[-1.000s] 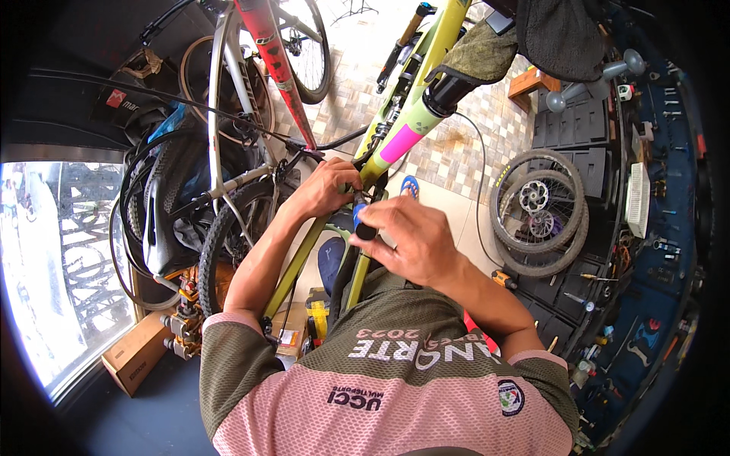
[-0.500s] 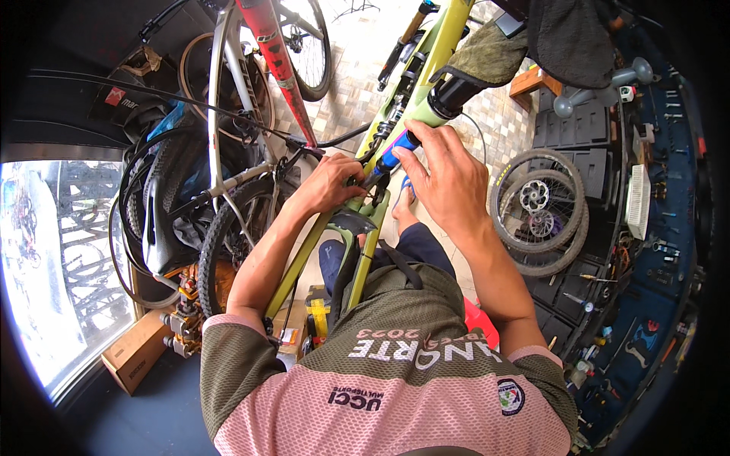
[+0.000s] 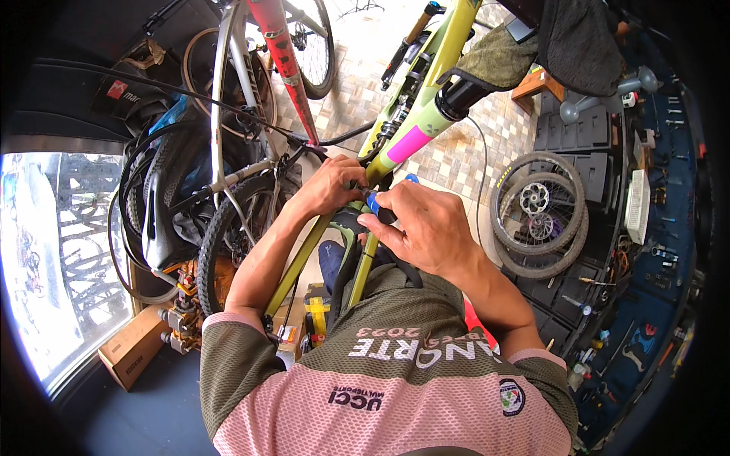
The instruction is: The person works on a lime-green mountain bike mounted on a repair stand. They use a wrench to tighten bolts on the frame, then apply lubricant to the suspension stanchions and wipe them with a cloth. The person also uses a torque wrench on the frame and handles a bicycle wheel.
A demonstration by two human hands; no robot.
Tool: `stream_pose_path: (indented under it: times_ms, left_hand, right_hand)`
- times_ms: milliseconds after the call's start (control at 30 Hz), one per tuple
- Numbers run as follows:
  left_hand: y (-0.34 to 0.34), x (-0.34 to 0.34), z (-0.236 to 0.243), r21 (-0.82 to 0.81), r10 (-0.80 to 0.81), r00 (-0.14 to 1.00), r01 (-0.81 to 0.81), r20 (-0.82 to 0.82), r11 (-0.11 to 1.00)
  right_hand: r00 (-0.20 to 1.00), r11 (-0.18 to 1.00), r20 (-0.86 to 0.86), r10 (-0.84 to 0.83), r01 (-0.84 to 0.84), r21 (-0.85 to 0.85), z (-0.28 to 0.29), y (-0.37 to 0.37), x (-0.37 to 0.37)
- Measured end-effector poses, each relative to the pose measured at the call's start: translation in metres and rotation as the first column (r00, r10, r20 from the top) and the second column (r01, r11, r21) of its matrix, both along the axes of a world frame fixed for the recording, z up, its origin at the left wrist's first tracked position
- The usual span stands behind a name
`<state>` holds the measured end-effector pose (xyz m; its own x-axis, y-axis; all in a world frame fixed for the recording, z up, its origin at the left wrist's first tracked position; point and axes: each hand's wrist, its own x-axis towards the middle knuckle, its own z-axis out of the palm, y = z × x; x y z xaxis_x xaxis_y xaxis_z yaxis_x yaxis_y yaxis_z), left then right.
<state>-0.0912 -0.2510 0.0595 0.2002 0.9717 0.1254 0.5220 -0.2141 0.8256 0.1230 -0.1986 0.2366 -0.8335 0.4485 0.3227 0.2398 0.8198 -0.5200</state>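
Observation:
A yellow-green bicycle frame (image 3: pixel 426 114) with a pink band runs from the upper middle down toward me. My left hand (image 3: pixel 334 182) grips the frame where its tubes meet. My right hand (image 3: pixel 426 224) is closed around a small blue-handled tool (image 3: pixel 374 204) pressed against the same joint, just right of the left hand. The tool's tip is hidden between my fingers and the frame.
A red-and-silver bicycle (image 3: pixel 258 91) with knobby tyres leans at the left by a bright window (image 3: pixel 53 258). Two spoked wheels (image 3: pixel 536 216) lie on the tiled floor at the right. A dark tool board (image 3: pixel 654 251) lines the right edge. A cardboard box (image 3: pixel 133 349) sits lower left.
My right hand with the blue tool rose along the frame half a second ago and has come back down to the joint beside my left hand. The left hand stayed put.

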Motion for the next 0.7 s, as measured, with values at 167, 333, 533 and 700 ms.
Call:
stream_pose_path:
  times_ms: [167, 333, 533, 700]
  left_hand:
    - [-0.001, 0.000, -0.004, -0.016, -0.004, 1.000, 0.004, 0.017, 1.000]
    - [-0.002, -0.002, -0.003, -0.022, -0.026, 0.999, 0.027, 0.027, 0.999]
    - [-0.004, -0.002, 0.003, -0.017, -0.033, 0.999, 0.033, 0.013, 0.999]
    - [0.002, -0.001, -0.005, 0.015, -0.022, 1.000, 0.022, 0.013, 1.000]
  right_hand:
    - [1.000, 0.999, -0.014, -0.001, 0.002, 0.042, -0.002, -0.010, 0.000]
    - [0.999, 0.997, -0.023, 0.024, -0.022, 0.078, -0.008, -0.028, 0.003]
    - [0.997, 0.997, -0.055, 0.059, -0.056, 0.047, -0.008, -0.030, 0.002]
    - [0.996, 0.995, -0.021, 0.087, -0.086, 0.052, -0.002, 0.000, 0.007]
